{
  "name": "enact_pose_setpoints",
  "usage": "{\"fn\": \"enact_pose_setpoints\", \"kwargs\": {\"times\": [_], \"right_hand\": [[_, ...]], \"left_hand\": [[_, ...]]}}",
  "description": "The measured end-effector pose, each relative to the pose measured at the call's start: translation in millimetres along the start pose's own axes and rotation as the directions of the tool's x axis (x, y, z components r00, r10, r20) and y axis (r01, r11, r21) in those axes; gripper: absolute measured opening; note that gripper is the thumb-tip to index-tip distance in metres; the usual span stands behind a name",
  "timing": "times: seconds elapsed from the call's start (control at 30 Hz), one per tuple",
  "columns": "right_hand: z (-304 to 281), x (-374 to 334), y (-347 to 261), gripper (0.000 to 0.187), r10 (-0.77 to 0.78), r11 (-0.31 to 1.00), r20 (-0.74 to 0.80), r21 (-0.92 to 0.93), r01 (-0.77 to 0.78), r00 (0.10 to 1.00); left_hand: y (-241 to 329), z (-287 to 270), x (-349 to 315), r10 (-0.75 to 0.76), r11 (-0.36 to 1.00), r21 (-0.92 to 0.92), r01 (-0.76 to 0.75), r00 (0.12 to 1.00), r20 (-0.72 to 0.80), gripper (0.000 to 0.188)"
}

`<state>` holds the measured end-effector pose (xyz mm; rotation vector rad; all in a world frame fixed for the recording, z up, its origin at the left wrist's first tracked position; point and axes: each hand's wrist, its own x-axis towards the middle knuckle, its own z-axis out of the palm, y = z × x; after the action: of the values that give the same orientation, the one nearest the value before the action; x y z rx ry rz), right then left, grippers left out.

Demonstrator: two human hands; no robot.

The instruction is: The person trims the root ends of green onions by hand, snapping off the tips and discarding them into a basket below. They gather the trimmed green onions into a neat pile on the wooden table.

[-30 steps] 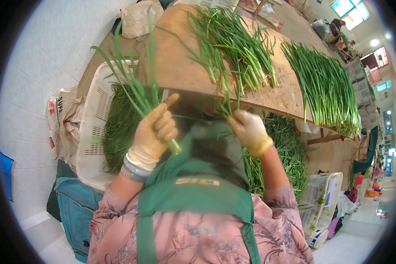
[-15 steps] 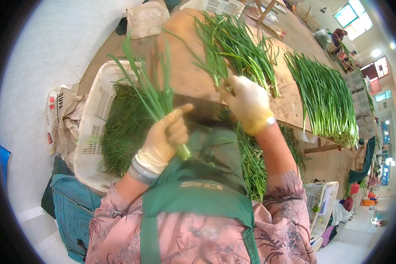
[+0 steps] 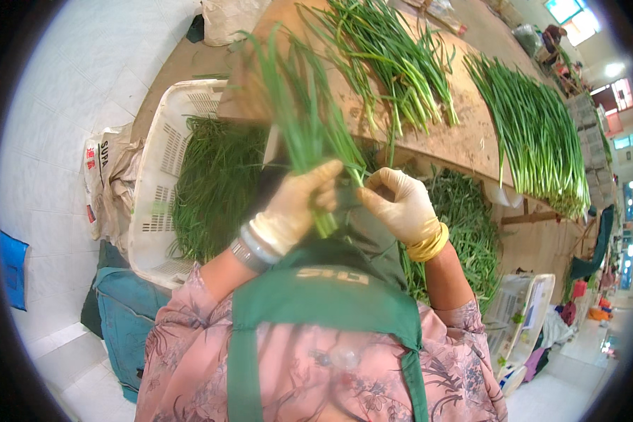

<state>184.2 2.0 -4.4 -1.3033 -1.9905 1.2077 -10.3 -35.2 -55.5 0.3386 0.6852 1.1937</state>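
My gloved left hand (image 3: pixel 299 204) is closed around a small bunch of chives (image 3: pixel 295 130), pale stalk ends poking out below the fist and leaves fanning upward, blurred. Beside it, my gloved right hand (image 3: pixel 399 204) pinches the pale lower end of a few chive stalks (image 3: pixel 343 144), whose leaves lean up against the held bunch. Both hands are above my lap, in front of the green apron (image 3: pixel 323 299). Beyond them, a loose pile of chives (image 3: pixel 394 63) lies on the wooden table (image 3: pixel 429 144).
A neat row of chives (image 3: pixel 531 126) lies farther right on the table. On my left stands a white slatted crate (image 3: pixel 151 204) holding dark green leaves (image 3: pixel 214 190). More loose greens (image 3: pixel 464 218) lie below the table's near edge. A sack (image 3: pixel 109 183) leans by the tiled wall.
My right hand has come back from the pile on the table toward my left hand, bringing a few stalks. My left hand, still holding its bunch, has shifted right and slightly up.
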Motion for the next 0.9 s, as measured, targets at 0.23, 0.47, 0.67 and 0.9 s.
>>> {"fn": "enact_pose_setpoints", "kwargs": {"times": [0.23, 0.47, 0.67, 0.9], "right_hand": [[26, -11, 25, 0.014, 0.224, 0.799, -0.141, 0.593, -0.099, 0.964], [24, -49, 69, 0.015, 0.334, 0.745, -0.252, 0.660, -0.091, 0.908], [-44, -114, 121, 0.034, 0.390, 0.506, -0.268, -0.737, -0.448, 0.881], [9, -24, 1, 0.026, -0.205, 0.834, -0.110, -0.540, 0.115, 0.973]], "left_hand": [[-19, 16, 9, -0.002, 0.992, 0.127, 0.021, 0.990, -0.143, 0.011], [-25, 27, 3, 0.167, 0.967, 0.234, -0.100, 0.945, -0.283, 0.017], [-25, 24, 1, 0.113, 0.971, 0.236, -0.045, 0.953, -0.281, 0.018], [-22, 36, -4, 0.183, 0.935, 0.344, -0.086, 0.948, -0.259, 0.013]]}}
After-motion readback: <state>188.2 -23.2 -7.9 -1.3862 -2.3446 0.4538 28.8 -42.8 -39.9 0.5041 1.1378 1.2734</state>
